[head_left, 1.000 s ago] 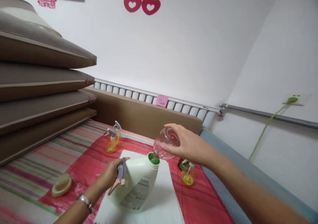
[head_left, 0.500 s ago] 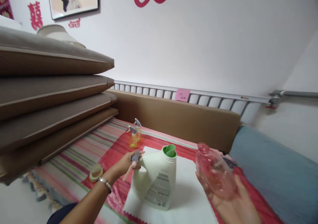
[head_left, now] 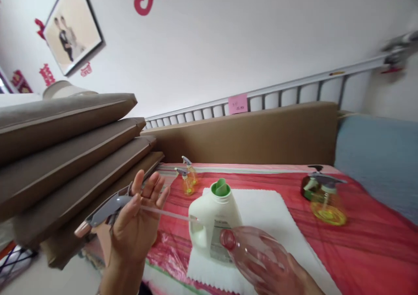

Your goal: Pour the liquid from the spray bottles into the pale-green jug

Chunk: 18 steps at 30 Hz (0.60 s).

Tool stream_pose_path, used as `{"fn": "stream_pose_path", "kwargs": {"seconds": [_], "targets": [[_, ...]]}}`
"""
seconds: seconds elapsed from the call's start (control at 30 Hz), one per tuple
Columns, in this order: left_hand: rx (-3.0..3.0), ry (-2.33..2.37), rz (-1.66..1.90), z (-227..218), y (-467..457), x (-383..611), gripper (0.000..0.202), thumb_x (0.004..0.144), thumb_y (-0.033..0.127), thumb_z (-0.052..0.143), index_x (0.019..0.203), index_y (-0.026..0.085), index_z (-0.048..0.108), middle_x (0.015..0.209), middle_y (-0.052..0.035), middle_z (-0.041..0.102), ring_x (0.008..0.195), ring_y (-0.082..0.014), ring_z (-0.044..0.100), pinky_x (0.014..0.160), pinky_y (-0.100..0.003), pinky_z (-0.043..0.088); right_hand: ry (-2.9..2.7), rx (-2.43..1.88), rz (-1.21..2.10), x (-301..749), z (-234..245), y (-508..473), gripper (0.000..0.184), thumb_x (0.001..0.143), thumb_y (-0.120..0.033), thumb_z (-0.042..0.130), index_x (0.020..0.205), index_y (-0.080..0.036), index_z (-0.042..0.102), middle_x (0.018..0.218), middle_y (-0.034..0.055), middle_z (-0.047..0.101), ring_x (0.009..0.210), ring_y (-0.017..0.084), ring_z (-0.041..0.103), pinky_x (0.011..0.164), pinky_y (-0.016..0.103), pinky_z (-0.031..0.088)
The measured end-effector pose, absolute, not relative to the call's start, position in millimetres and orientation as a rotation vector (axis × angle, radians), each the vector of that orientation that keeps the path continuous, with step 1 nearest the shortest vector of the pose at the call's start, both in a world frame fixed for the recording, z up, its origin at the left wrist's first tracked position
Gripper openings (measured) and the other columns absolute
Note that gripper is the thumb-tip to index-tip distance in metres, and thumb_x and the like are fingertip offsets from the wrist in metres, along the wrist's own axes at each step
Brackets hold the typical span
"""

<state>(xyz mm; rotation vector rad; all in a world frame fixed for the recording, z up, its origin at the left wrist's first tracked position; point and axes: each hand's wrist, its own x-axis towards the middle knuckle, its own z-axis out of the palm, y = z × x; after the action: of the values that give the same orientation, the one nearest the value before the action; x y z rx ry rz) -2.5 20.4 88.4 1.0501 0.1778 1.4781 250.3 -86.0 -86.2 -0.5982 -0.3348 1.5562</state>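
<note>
My left hand (head_left: 140, 223), palm up, holds a grey-and-pink trigger spray head (head_left: 109, 210) with its thumb over it. The thin dip tube points right toward the detergent jug. My right hand (head_left: 298, 279) grips a clear pink bottle (head_left: 261, 253), tilted with its uncapped neck toward the left. Behind that bottle stands the pale detergent jug (head_left: 225, 212). Its mouth is open and shows a green spout. The jug rests on a white cloth (head_left: 263, 199) with zigzag edges, partly hidden by the pink bottle.
Two small spray bottles (head_left: 188, 184) with yellow liquid stand behind the jug. At right are another yellow spray bottle (head_left: 328, 210) and a dark green one (head_left: 307, 188). Stacked cushions (head_left: 81, 155) rise at left. A brown padded board (head_left: 254, 138) runs along the back.
My left hand has turned palm up, bringing the spray head left and nearer. The pink bottle has tipped from upright-leaning to nearly lying, neck leftward. The view has tilted and shifted right.
</note>
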Motion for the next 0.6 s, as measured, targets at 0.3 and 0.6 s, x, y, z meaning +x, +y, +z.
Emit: {"fn": "stream_pose_path", "kwargs": {"seconds": [0.3,0.6], "targets": [[1.026,0.146,1.319,73.1,14.1,48.6,0.035,0.081,0.023,0.048,0.115,0.027,0.058,0.116,-0.0057,0.065,0.112,-0.0217,0.057,0.094,-0.036,0.047,-0.219,-0.459,1.47,251.6,-84.6,-94.4,0.041,0.071,-0.051,0.067,0.108,-0.033,0.064,0.117,0.0086,0.065,0.103,0.031,0.061,0.072,0.04,0.05],[1.201,0.234,1.147,33.9,-21.3,89.8,0.041,0.078,0.039,0.06,0.117,0.025,0.059,0.114,-0.0115,0.065,0.112,-0.0311,0.054,0.094,-0.045,0.042,-0.231,-0.334,1.433,225.3,-69.7,-98.4,0.032,0.069,-0.05,0.07,0.097,-0.036,0.066,0.102,0.0031,0.07,0.092,0.029,0.066,0.073,0.045,0.052]]}}
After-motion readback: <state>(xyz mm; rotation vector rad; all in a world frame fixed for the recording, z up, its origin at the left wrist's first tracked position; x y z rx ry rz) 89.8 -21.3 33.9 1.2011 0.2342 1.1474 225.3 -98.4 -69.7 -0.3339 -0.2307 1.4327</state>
